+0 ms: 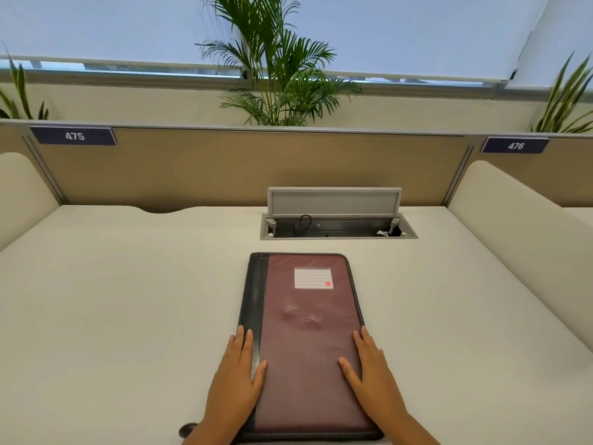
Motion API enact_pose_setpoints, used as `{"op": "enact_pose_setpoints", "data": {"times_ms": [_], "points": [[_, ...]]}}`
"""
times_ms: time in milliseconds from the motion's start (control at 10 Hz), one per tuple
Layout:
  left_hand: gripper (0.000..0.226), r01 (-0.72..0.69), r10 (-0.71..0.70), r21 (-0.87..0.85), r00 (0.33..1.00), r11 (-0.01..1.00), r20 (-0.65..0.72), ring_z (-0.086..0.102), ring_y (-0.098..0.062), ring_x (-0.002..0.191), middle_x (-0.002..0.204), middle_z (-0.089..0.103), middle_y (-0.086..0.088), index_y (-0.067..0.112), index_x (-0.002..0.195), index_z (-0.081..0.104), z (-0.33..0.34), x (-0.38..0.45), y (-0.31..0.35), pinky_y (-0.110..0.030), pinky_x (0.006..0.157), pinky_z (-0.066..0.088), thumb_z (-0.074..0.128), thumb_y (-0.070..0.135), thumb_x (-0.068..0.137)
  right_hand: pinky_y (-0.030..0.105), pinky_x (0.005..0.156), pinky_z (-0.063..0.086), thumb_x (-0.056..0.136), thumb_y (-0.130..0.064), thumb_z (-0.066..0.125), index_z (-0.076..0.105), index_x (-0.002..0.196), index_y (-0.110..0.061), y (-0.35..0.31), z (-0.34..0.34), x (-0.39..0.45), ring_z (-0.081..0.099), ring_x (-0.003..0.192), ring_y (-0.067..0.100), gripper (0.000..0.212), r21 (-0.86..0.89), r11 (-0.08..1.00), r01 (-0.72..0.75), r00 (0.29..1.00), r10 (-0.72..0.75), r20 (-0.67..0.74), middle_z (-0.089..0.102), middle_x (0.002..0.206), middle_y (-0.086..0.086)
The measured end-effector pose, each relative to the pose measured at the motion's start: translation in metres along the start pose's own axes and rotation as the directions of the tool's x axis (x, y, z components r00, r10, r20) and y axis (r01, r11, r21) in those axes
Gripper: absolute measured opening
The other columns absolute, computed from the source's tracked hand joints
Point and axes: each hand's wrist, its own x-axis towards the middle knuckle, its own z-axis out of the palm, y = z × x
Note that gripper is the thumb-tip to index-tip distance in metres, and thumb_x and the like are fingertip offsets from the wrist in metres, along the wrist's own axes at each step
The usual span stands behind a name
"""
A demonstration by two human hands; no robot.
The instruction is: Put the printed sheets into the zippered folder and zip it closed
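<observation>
Currently: zippered folder (308,345) lies closed, flat on worktop (128,300), centre-front.
L hand (239,377) rests flat on its dark spine edge, R hand (373,377) flat on its right edge; fingers straight, gripping nothing. Open cable box (337,226) behind.

Left partition sign (74,136): "475". Right partition sign (515,145): "476". Folder label (313,278): lines unreadable.

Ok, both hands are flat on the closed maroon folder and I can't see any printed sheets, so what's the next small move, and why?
Probably open it: the maroon zippered folder with black spine lies closed on the white desk, with the left hand and right hand resting flat along its edges. No sheets show, so they may be inside already. I'd find the zipper pull first; I can't spot it from here.
</observation>
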Motion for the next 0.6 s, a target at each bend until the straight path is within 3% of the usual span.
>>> {"op": "enact_pose_setpoints", "data": {"times_ms": [200, 300, 400, 600], "points": [[0.118, 0.02, -0.02, -0.002, 1.0, 1.0, 0.018, -0.006, -0.012, 0.142, 0.153, -0.016, 0.005, 0.017, 0.139, -0.018, -0.004, -0.003, 0.004, -0.026, 0.112, 0.009, -0.032, 0.083, 0.042, 0.029, 0.115, -0.001, 0.05, -0.087, -0.02, 0.005, 0.147, -0.023, 0.0, 0.001, 0.0, 0.004, 0.145, 0.012, 0.119, -0.156, 0.988, 0.007, 1.0, -0.01, -0.016, 0.002, 0.158, -0.005], [0.109, -0.018, 0.018, -0.016, 1.0, 1.0, -0.001, -0.008, -0.013, 0.142, 0.146, -0.022, 0.008, 0.019, 0.134, -0.023, -0.005, -0.003, 0.002, -0.025, 0.11, 0.004, -0.031, 0.082, 0.046, 0.029, 0.114, -0.005, 0.048, -0.084, -0.027, 0.005, 0.147, -0.02, -0.003, 0.0, 0.0, -0.001, 0.145, 0.014, 0.123, -0.23, 0.973, 0.026, 0.999, -0.032, -0.023, 0.001, 0.158, -0.003], [0.101, -0.079, 0.079, 0.014, 0.997, 0.997, -0.015, -0.02, -0.009, 0.135, 0.146, -0.024, 0.006, 0.019, 0.132, -0.027, -0.011, -0.004, 0.004, -0.026, 0.11, -0.004, -0.028, 0.081, 0.052, 0.027, 0.112, -0.008, 0.052, -0.083, -0.027, 0.001, 0.147, -0.019, -0.006, -0.003, -0.001, -0.006, 0.144, 0.013, 0.118, -0.263, 0.962, 0.073, 0.996, -0.085, -0.034, -0.002, 0.158, -0.003], [0.087, -0.181, 0.193, 0.082, 0.965, 0.98, -0.179, -0.016, -0.013, 0.14, 0.151, -0.017, 0.003, 0.018, 0.141, -0.014, -0.043, 0.021, 0.018, -0.021, 0.11, -0.017, -0.012, 0.074, 0.075, 0.027, 0.115, -0.012, 0.07, -0.077, -0.016, -0.011, 0.143, -0.021, -0.029, -0.012, 0.016, -0.017, 0.142, 0.013, 0.092, -0.321, 0.937, 0.135, 0.976, -0.181, -0.119, -0.012, 0.154, -0.005]]}}
